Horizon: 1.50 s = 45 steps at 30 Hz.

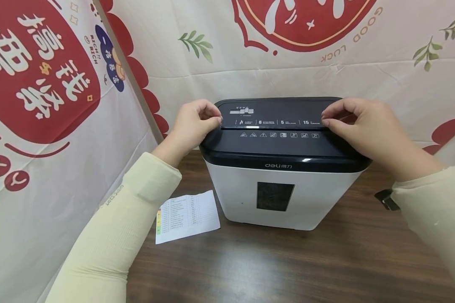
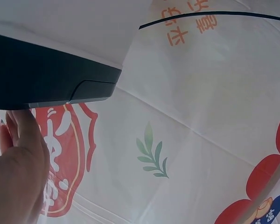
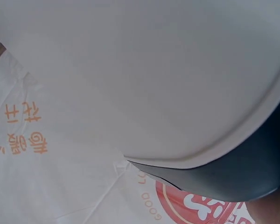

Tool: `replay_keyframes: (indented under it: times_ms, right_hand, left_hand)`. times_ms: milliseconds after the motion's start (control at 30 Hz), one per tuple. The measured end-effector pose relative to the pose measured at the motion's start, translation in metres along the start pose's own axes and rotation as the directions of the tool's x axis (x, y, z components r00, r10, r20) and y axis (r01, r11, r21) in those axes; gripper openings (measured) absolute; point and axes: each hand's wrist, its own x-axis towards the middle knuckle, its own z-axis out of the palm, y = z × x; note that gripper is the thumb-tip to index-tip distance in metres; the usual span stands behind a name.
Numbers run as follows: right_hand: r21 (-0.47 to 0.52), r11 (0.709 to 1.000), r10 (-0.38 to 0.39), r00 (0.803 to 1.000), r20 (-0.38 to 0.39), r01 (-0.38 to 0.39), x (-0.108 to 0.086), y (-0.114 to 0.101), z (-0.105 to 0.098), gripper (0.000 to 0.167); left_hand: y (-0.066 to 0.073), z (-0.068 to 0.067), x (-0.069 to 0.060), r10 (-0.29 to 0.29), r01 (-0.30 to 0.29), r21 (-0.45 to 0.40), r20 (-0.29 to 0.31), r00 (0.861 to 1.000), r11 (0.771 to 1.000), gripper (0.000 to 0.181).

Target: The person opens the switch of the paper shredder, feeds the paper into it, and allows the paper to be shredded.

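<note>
A paper shredder [image 1: 284, 191] with a white body and black lid [image 1: 280, 147] stands upright in the middle of the head view. My left hand [image 1: 195, 126] is at the left end of the lid's slot, thumb and fingers bent toward each other. At the slot's right end my right hand [image 1: 368, 126] has its thumb and index fingertip close together. I see no sheet between the hands, and whether either pinches something thin I cannot tell. In the left wrist view, fingers [image 2: 25, 126] show beside the black lid [image 2: 46, 74]. Only a bit of the right hand [image 3: 270, 207] shows in the right wrist view.
A printed sheet of paper [image 1: 189, 214] lies left of the shredder on the brown wooden table [image 1: 258, 269]. White printed cloth [image 1: 288, 75] hangs behind, and more cloth [image 1: 110, 160] rises along the left. A small black device [image 1: 386, 200] sits at the right sleeve's cuff.
</note>
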Motion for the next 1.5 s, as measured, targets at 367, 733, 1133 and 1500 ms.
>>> replay_keyframes:
  times_ms: [367,733,1133,1500]
  right_hand:
    - [0.025,1.0,-0.001,1.0,0.021,0.001,-0.006,0.0,0.002,0.03]
    - [0.032,0.999,-0.037,0.999,-0.015,0.037,-0.013,0.003,0.004,0.039]
    - [0.044,0.998,-0.044,0.999,-0.021,0.045,-0.02,0.001,0.004,0.051]
    - [0.017,0.993,-0.111,0.99,-0.087,0.113,-0.03,-0.003,0.007,0.054]
  left_hand:
    - [-0.009,-0.003,-0.008,0.043,-0.048,-0.079,-0.068,0.997,0.996,0.017]
    - [-0.014,-0.009,-0.019,0.06,-0.072,-0.068,-0.161,0.985,0.995,0.021]
    - [-0.034,-0.012,-0.027,0.069,-0.1,-0.122,-0.232,0.97,0.987,0.025]
    - [-0.051,-0.019,-0.035,0.028,-0.06,-0.124,-0.246,0.969,0.991,0.029]
